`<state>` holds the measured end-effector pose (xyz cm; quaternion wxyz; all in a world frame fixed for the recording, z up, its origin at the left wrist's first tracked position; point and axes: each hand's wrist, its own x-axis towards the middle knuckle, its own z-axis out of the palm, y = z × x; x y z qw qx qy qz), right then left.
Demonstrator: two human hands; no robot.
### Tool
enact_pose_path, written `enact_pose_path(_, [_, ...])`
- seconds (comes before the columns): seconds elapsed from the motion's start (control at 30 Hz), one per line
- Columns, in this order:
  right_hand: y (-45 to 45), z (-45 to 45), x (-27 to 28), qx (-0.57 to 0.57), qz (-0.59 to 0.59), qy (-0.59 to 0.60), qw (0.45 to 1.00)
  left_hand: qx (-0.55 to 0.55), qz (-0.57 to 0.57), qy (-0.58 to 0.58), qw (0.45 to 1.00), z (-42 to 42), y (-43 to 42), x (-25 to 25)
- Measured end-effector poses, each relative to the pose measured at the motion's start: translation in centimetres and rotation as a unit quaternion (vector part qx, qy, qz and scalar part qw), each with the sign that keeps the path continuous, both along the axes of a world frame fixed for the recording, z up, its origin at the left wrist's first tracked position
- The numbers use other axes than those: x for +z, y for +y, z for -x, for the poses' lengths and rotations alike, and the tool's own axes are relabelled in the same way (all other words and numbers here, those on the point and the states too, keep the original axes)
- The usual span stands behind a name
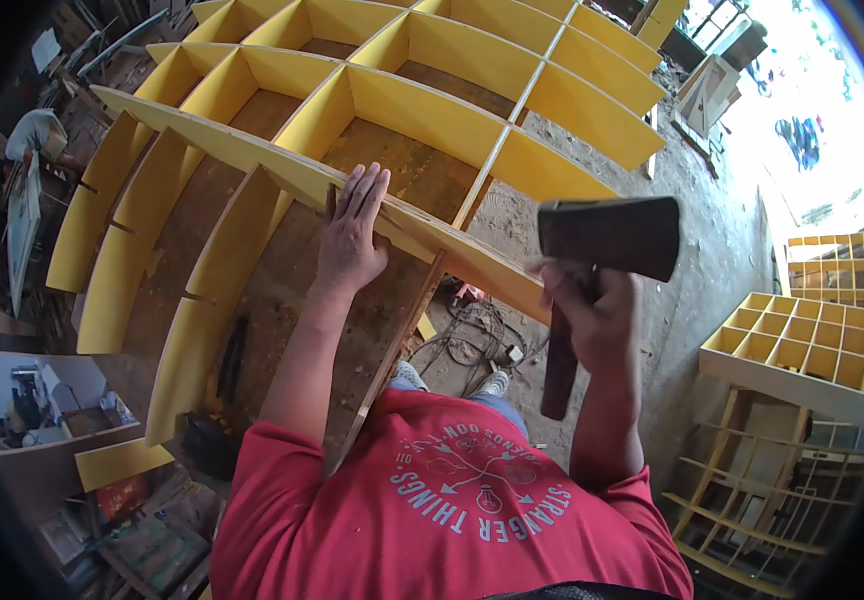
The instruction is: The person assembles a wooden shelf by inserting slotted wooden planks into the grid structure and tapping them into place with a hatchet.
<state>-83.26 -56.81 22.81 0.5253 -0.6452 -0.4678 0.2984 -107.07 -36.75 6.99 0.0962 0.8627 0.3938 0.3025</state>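
A large lattice of yellow panels stands in front of me, its panels crossing to form open cells. My left hand lies with its fingers stretched out over the top edge of the nearest long panel. In my right hand is a hatchet-like hammer, gripped near its dark head, with the handle hanging down. The head is raised beside the right end of that panel. To the left, several curved, notched yellow panels extend toward me from the long panel.
Cables lie on the floor near my feet. More yellow lattices stand at the right, above a slatted frame. Another person is at the far left. A wooden board edge runs beside my body.
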Motion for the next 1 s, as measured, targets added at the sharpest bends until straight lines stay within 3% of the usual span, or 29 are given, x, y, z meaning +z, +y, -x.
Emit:
enact_pose_path(0.1, [1.8, 2.1, 0.8, -0.004, -0.069, -0.004, 0.998, 0.002, 0.006, -0.009, 1.000, 0.2, -0.2, 0.1])
enact_pose_path(0.13, [2.1, 2.6, 0.5, -0.023, 0.016, -0.121, 0.992, 0.002, 0.010, -0.013, 1.000, 0.3, -0.4, 0.1])
enact_pose_path(0.2, [3.2, 2.7, -3.7, 0.030, 0.059, -0.464, 0.883, 0.005, 0.013, -0.020, 1.000, 0.3, -0.5, 0.2])
enact_pose_path(0.27, [4.7, 3.1, -7.5, 0.064, 0.156, -0.492, 0.854, 0.010, 0.024, -0.020, 0.999, 0.5, -0.7, -0.1])
enact_pose_path(0.3, [5.6, 3.4, -8.1, 0.072, 0.232, -0.359, 0.901, 0.012, 0.026, -0.020, 0.999, 0.5, -0.6, -0.4])
enact_pose_path(0.33, [5.6, 3.8, -7.4, 0.088, 0.266, -0.336, 0.899, -0.036, 0.072, -0.074, 0.994, 0.5, -0.4, -1.2])
enact_pose_path(0.47, [5.1, 3.4, -10.3, 0.055, 0.080, -0.326, 0.940, 0.025, 0.056, 0.013, 0.998, -0.2, -1.6, -1.5])
enact_pose_path(0.6, [5.8, 3.1, -11.1, 0.000, 0.097, -0.281, 0.955, 0.030, 0.065, 0.047, 0.996, 0.0, -2.1, -1.2])
enact_pose_path(0.67, [6.7, 0.2, -17.4, 0.083, 0.050, -0.437, 0.894, 0.058, 0.070, 0.087, 0.992, -0.6, -1.3, -2.4])
enact_pose_path(0.77, [7.1, 0.3, -16.4, 0.122, 0.032, -0.466, 0.876, 0.088, 0.168, 0.096, 0.977, -0.2, -4.9, -0.5])
enact_pose_path(0.8, [7.2, -1.0, -17.2, 0.183, -0.011, -0.543, 0.820, 0.090, 0.181, 0.092, 0.975, 0.4, -7.5, 0.4])
enact_pose_path(0.9, [9.6, -4.6, -22.2, 0.246, -0.104, -0.612, 0.744, 0.089, 0.274, 0.002, 0.957, 2.2, -16.4, 5.6])
enact_pose_path(0.93, [10.9, -5.8, -24.5, 0.245, -0.129, -0.623, 0.732, 0.106, 0.244, -0.011, 0.964, 2.7, -19.0, 4.2])
enact_pose_path(1.0, [10.9, -3.5, -21.7, 0.232, -0.058, -0.458, 0.856, 0.158, 0.198, -0.024, 0.967, 3.7, -24.3, 1.9])
